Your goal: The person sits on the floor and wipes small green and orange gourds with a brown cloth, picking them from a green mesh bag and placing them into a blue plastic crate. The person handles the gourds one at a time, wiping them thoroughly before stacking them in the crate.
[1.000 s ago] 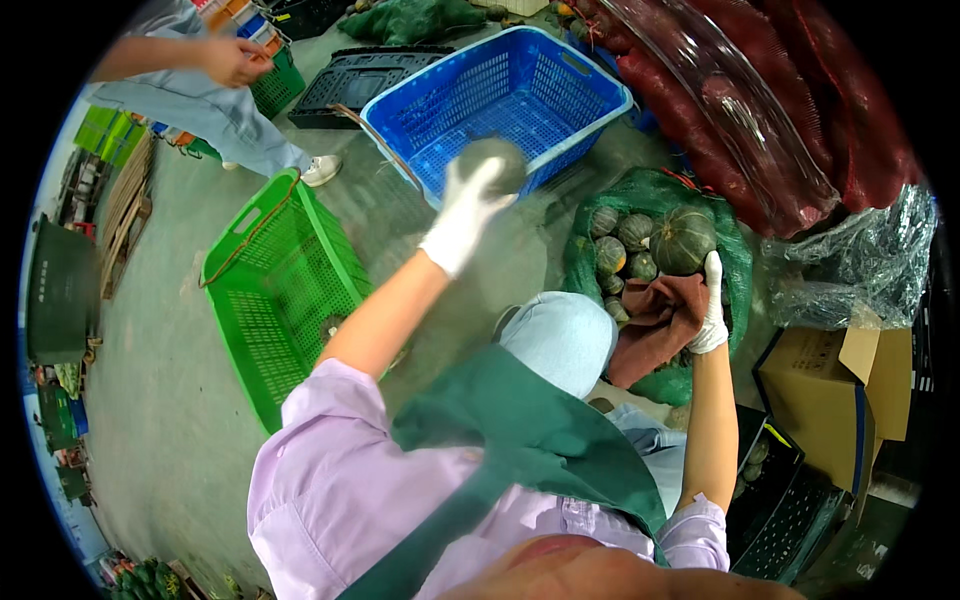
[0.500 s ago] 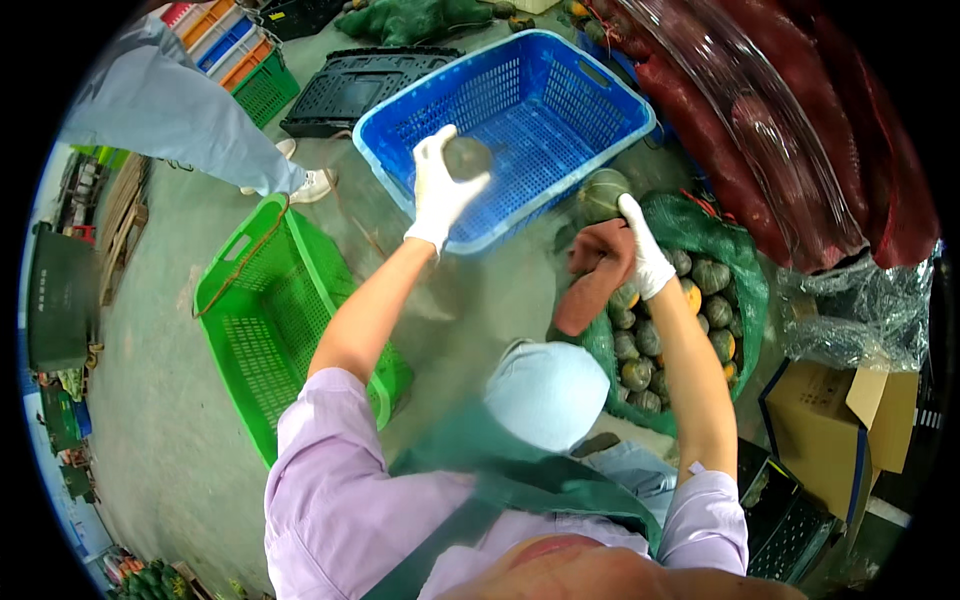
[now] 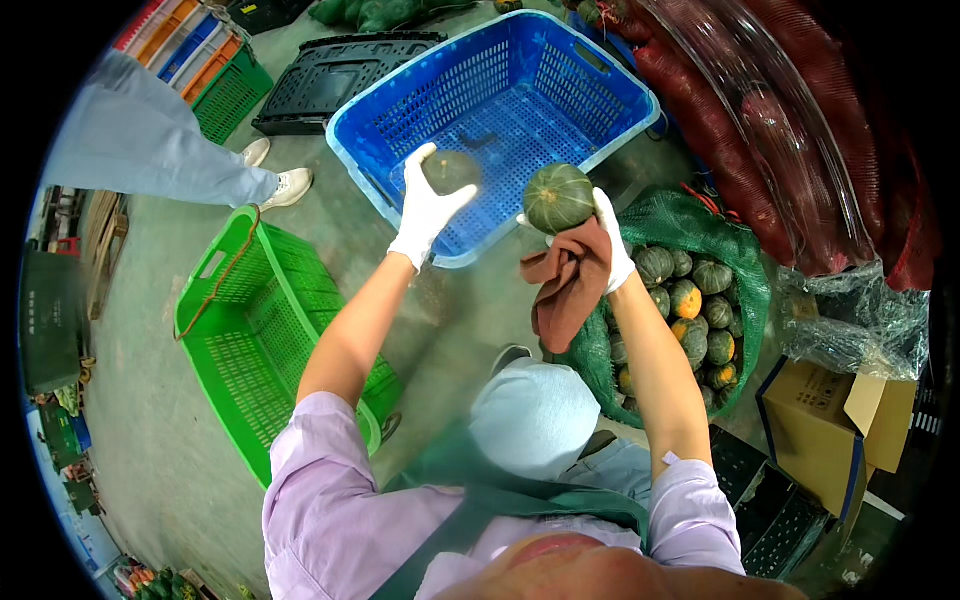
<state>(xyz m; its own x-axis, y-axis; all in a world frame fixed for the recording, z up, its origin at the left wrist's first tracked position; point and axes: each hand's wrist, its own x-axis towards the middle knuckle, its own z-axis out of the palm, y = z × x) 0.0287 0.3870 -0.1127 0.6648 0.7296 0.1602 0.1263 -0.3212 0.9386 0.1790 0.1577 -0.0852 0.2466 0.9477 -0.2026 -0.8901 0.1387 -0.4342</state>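
Your left hand (image 3: 424,214) grips a dark pumpkin (image 3: 453,173), your right hand (image 3: 613,245) a striped pumpkin (image 3: 558,199) and cloth (image 3: 568,283); neither set down, sack (image 3: 755,262) well stocked.

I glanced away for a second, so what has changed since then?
The right hand has brought a dark green squash and brown cloth leftward from over the green net sack to near the blue crate. The left hand stays by that crate, spread around a second squash, its hold unclear. The green crate looks unmoved.
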